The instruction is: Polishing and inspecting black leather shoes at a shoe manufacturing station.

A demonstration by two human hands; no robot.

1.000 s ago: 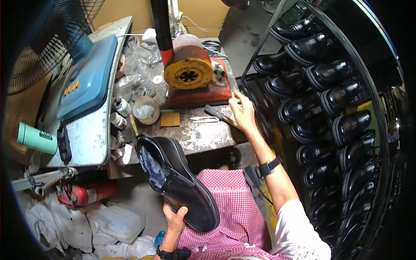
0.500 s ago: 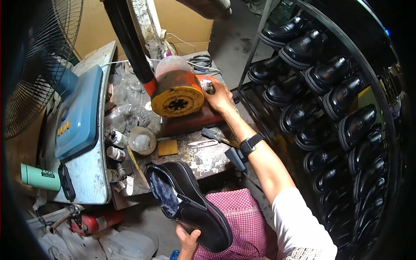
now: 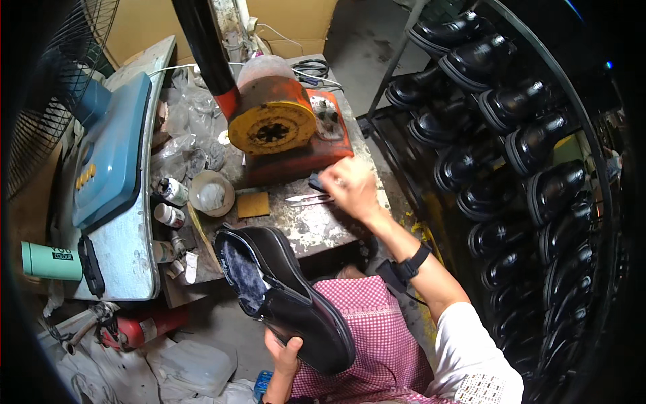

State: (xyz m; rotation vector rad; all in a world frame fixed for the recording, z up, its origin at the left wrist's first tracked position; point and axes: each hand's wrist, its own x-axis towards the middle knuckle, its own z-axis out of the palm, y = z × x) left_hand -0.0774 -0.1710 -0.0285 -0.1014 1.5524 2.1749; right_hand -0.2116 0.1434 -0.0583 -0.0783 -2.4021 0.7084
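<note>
In my left hand [image 3: 283, 351] is a black leather shoe [image 3: 311, 330] with grey fleece lining, tilted over my lap. The thumb presses its side, and its opening faces up to the left. My right hand [image 3: 355, 188] is over the workbench, its curled fingers blurred around a brush [image 3: 315, 180]. Only the dark brush head shows; the handle is hidden under the hand. Beside these fingers lies a thin pointed metal tool [image 3: 308, 198]. Just behind the hand is the orange base of a machine [image 3: 296, 161] with a control panel [image 3: 326, 116] and a round yellow cover [image 3: 272, 128].
A yellow-brown pad [image 3: 253, 205], a bowl [image 3: 212, 193] and small bottles [image 3: 174, 191] stand on the bench. At left are a blue fan base [image 3: 111, 158] and a green tumbler [image 3: 52, 261]. A rack of black shoes [image 3: 515, 104] fills the right. A red extinguisher [image 3: 131, 331] lies below.
My right hand has left the machine's control panel and come nearer, down onto the brush. The shoe stays in my left hand. The whole view has shifted slightly.
</note>
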